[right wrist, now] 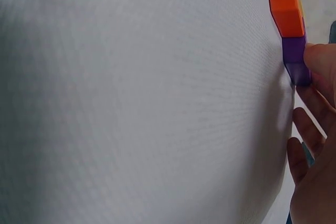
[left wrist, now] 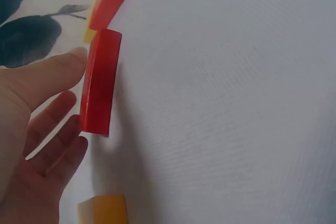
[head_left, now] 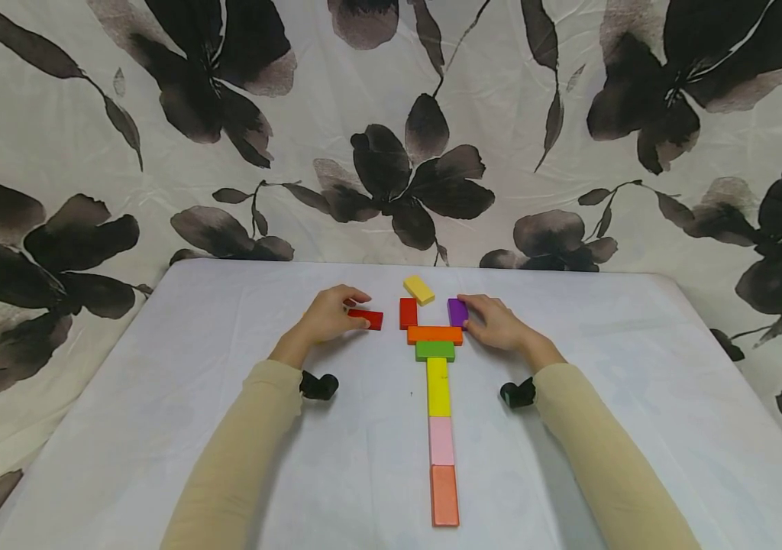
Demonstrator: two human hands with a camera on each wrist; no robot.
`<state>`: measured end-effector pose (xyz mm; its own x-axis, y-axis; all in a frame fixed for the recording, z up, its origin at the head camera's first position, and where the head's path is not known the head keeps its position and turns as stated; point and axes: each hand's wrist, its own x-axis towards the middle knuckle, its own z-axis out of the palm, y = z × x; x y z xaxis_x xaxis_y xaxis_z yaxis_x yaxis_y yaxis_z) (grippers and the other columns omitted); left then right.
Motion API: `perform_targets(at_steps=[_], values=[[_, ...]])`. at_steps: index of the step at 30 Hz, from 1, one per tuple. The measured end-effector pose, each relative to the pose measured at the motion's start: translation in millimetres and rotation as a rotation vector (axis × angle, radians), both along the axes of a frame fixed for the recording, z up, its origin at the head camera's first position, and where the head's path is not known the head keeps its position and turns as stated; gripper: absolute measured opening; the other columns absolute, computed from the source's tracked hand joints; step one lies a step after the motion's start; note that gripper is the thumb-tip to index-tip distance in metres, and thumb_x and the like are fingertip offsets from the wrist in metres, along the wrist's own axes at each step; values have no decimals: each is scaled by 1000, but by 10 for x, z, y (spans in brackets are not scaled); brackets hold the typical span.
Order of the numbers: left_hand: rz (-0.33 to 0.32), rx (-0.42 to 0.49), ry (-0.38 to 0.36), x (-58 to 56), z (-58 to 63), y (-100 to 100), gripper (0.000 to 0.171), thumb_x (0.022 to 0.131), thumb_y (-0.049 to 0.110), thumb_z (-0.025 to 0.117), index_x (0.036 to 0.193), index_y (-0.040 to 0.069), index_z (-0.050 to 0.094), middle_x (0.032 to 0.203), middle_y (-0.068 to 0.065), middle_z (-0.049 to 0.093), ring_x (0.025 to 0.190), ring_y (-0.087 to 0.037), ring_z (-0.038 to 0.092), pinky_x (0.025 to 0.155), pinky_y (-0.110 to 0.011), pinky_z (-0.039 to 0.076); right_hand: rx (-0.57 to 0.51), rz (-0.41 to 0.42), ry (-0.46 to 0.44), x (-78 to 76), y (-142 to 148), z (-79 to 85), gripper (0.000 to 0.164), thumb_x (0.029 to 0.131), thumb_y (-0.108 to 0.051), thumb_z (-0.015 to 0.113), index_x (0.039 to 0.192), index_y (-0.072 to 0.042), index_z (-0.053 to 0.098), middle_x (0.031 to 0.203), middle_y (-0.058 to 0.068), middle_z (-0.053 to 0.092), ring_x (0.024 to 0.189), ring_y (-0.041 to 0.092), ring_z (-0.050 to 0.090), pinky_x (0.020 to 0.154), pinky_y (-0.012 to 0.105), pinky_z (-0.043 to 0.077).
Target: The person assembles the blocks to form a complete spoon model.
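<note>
My left hand [head_left: 327, 315] pinches a red block [head_left: 367, 319] between thumb and fingers, left of the block row; the left wrist view shows the thumb along the long side of this block [left wrist: 100, 82]. My right hand [head_left: 497, 325] pinches a purple block [head_left: 457, 314], which stands at the right end of a crosswise orange block [head_left: 441, 335]. A second red block [head_left: 408, 313] stands at the left end of that orange block. Below it a green block [head_left: 435, 351] lies crosswise, followed by a line of yellow [head_left: 438, 387], pink [head_left: 442, 441] and salmon [head_left: 444, 496] blocks.
A loose yellow block [head_left: 419, 290] lies tilted at the back, near the upright red block. Close to my left hand, a yellow-orange block [left wrist: 107, 211] shows in the left wrist view. The white table [head_left: 226, 294] ends at a floral cloth [head_left: 405, 183] behind.
</note>
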<state>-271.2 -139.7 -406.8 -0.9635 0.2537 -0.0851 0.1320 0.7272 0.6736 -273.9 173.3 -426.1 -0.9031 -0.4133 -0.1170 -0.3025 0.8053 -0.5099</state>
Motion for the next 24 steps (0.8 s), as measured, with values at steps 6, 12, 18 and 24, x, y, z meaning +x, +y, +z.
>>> perform_targets(at_steps=[6, 12, 18, 24], values=[[-3, -8, -3, -2, -52, -22, 37, 78, 15, 72, 115, 10, 63, 115, -8, 57, 104, -25, 51, 91, -37, 45, -3, -5, -9, -4, 2, -3, 56, 92, -22, 52, 143, -12, 32, 145, 14, 34, 131, 32, 30, 109, 50, 23], [-18, -34, 25, -3, -75, -38, 34, 79, 13, 70, 112, 9, 65, 116, -9, 59, 104, -25, 52, 94, -39, 42, -6, 2, -2, 2, 7, -3, 56, 92, -21, 51, 143, -11, 31, 144, 15, 34, 131, 33, 30, 109, 51, 24], [-22, -37, 32, 8, -68, -39, 32, 80, 13, 70, 111, 9, 67, 115, -10, 60, 103, -25, 52, 92, -38, 43, -5, 5, 7, 12, 3, 0, 56, 92, -21, 52, 143, -10, 32, 143, 16, 35, 130, 34, 31, 108, 51, 24], [-11, -46, 32, 2, -87, -33, 32, 79, 14, 71, 111, 11, 67, 115, -10, 60, 101, -24, 52, 91, -37, 42, 2, 3, 10, 21, -2, 3, 56, 92, -21, 52, 143, -11, 32, 143, 16, 35, 130, 34, 32, 108, 52, 24]])
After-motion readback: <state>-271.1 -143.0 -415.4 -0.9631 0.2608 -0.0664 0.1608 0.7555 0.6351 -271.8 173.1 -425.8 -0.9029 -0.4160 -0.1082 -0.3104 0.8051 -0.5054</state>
